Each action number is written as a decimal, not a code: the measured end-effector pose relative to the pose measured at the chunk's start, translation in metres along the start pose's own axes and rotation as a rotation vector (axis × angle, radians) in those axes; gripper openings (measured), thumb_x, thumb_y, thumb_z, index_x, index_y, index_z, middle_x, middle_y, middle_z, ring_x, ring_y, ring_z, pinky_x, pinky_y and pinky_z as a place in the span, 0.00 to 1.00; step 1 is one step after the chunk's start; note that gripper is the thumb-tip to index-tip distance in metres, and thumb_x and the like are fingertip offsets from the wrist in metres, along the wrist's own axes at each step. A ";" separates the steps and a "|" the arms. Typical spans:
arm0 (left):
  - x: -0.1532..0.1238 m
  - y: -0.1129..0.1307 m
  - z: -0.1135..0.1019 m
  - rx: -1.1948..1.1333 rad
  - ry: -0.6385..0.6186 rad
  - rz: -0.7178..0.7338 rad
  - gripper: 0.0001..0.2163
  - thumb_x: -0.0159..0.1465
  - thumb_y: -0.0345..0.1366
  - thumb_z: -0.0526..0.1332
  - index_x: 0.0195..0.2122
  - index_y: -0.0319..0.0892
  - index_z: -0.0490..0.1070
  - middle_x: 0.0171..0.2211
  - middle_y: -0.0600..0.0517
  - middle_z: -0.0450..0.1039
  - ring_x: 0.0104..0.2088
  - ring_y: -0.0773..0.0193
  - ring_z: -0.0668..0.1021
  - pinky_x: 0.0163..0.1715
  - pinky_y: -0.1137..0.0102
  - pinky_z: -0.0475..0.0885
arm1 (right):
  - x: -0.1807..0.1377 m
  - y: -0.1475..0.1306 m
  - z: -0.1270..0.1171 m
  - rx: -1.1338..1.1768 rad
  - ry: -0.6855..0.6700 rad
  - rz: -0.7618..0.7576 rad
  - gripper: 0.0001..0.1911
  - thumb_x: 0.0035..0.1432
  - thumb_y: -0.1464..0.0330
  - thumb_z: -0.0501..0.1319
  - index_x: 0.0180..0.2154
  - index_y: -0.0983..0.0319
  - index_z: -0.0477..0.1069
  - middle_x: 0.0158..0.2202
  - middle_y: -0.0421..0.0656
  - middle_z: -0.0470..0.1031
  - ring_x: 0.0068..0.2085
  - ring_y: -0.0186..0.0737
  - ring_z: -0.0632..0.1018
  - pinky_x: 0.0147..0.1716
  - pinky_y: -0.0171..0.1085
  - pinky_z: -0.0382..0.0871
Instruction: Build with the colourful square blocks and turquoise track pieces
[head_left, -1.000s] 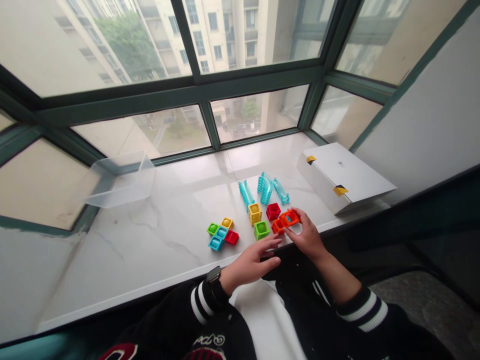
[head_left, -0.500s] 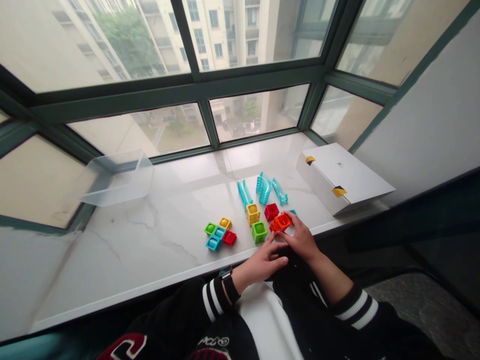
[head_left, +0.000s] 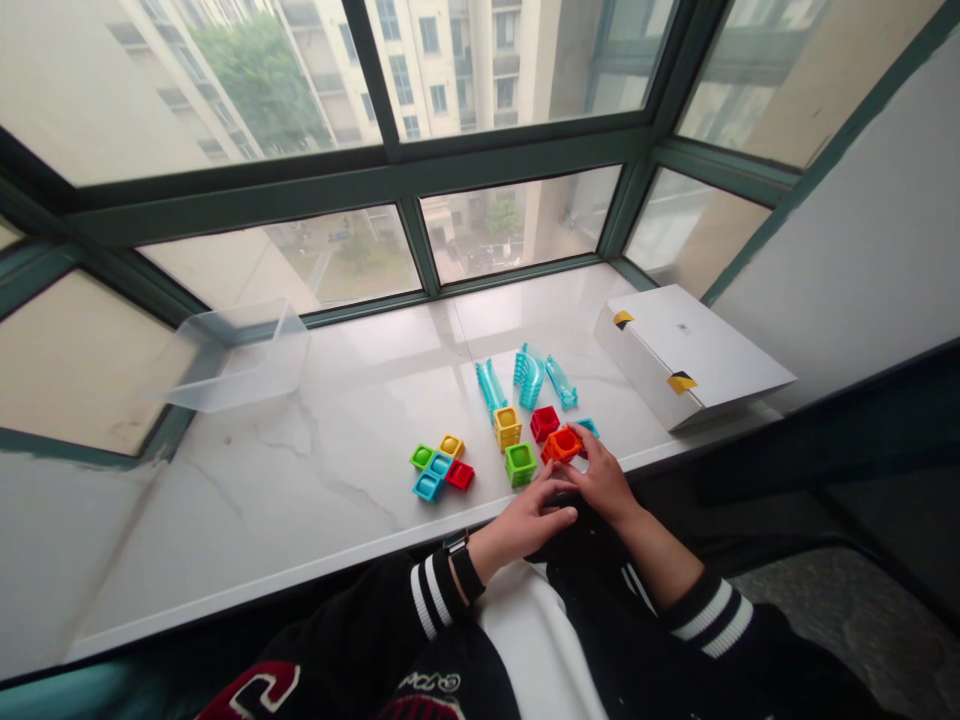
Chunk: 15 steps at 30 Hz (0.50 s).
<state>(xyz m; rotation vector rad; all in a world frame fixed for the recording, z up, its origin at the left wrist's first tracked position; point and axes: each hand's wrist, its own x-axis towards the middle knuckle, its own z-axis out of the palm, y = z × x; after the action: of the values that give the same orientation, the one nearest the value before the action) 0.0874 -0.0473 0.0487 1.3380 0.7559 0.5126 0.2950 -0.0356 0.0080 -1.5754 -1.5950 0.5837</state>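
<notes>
An orange toy block with a round hollow on top sits at the counter's front edge, between the thumb and fingers of my right hand. My left hand lies just in front, its fingers stretched loosely towards the block's near side; whether they touch it I cannot tell. Beside the orange block stand a red block, a green block and a yellow block. A blue block shows partly behind my right fingers.
Translucent blue track pieces lie behind the blocks. To the left is a joined cluster of coloured blocks. A clear plastic bin stands at the far left, and a white box on the right, all on the marble counter.
The orange block has turned slightly and now sits more level in my right hand. The blue block behind it shows more. My left hand has hardly moved.
</notes>
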 end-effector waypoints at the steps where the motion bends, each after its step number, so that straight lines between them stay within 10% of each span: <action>1: 0.001 -0.002 0.000 0.015 0.006 0.008 0.25 0.64 0.51 0.71 0.59 0.47 0.78 0.74 0.41 0.58 0.78 0.41 0.48 0.75 0.43 0.48 | 0.000 0.000 0.000 0.009 -0.005 0.003 0.35 0.62 0.60 0.67 0.68 0.55 0.64 0.62 0.51 0.75 0.59 0.56 0.79 0.57 0.54 0.78; 15: 0.006 -0.012 0.001 -0.059 0.032 0.028 0.23 0.63 0.49 0.72 0.55 0.46 0.79 0.73 0.41 0.60 0.77 0.43 0.53 0.75 0.46 0.49 | -0.002 -0.001 0.002 -0.005 -0.026 0.011 0.36 0.63 0.67 0.63 0.71 0.52 0.60 0.67 0.48 0.72 0.60 0.54 0.79 0.58 0.54 0.79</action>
<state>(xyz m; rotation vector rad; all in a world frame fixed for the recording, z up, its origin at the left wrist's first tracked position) 0.0912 -0.0452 0.0360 1.2899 0.7438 0.5760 0.2926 -0.0372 0.0072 -1.5868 -1.6094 0.6095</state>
